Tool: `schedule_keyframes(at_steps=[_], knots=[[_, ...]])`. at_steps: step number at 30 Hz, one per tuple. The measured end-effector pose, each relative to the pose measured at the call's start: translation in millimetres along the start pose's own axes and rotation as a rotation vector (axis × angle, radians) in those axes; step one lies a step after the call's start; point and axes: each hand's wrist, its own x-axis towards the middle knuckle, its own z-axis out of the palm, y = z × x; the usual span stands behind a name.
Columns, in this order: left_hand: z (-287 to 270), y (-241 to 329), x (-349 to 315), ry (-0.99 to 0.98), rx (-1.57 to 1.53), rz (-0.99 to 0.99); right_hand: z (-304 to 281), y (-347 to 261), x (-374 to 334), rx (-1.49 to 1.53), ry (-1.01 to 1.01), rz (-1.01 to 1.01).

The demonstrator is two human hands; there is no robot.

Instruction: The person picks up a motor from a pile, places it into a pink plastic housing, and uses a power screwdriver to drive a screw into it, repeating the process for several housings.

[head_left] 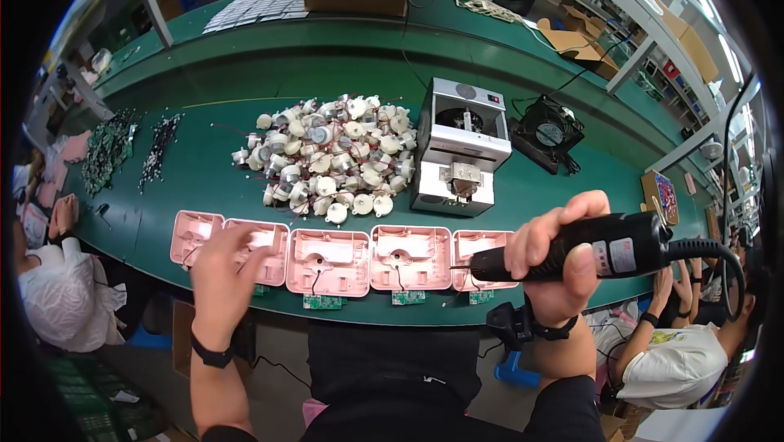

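Note:
My right hand (pixel 555 258) is wrapped round a black electric screwdriver (pixel 608 250), held level with its thin bit pointing left over the rightmost pink plastic housing (pixel 486 242). A thick coiled cord leaves its right end. My left hand (pixel 224 279) hovers over the left part of the row, fingers curved and apart from the thumb, with nothing visible in it. It partly hides a pink housing (pixel 276 248). Several such housings, open side up, line the near table edge; the middle one (pixel 331 280) has a black wire leading to a green circuit board (pixel 324 302).
Behind the row lies a heap of small white-and-silver motors (pixel 327 156) with red wires. A white screw feeder (pixel 461 152) stands to its right, then a black fan (pixel 549 132). Bundled wired parts (pixel 110 152) lie far left. People sit at both sides.

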Motion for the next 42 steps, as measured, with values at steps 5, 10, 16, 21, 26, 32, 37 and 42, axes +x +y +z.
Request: schedule_keyframes(at_steps=[5,10,16,21,26,32,37,42], knots=[[30.2,23.1,52.7,-0.282,-0.045,0.220,3.7,-10.2,-6.2,-0.012,0.003,-0.013],[66.3,17.7,88.2,-0.214,0.350,0.492,-6.7,-24.0,-24.2,-0.048,0.045,-0.020],[89.0,11.8,110.3,-0.292,0.477,0.585,-22.9,-31.1,-34.7,-0.030,0.086,-0.023],[87.4,23.5,115.7,-0.313,0.531,0.624,-27.4,-28.6,-40.3,0.008,0.099,-0.002],[91.4,26.4,113.8,-0.400,0.631,0.555,-29.7,-31.6,-43.8,0.029,0.076,0.028],[85.6,25.8,114.5,-0.373,0.481,0.585,-32.6,-33.2,-48.7,0.030,0.092,0.034],[75.6,36.8,111.7,-0.365,0.476,0.538,-33.3,-33.0,-52.1,0.055,0.089,0.033],[77.4,52.0,116.1,-0.419,0.326,0.684,-32.4,-30.4,-50.4,0.056,0.078,0.048]])
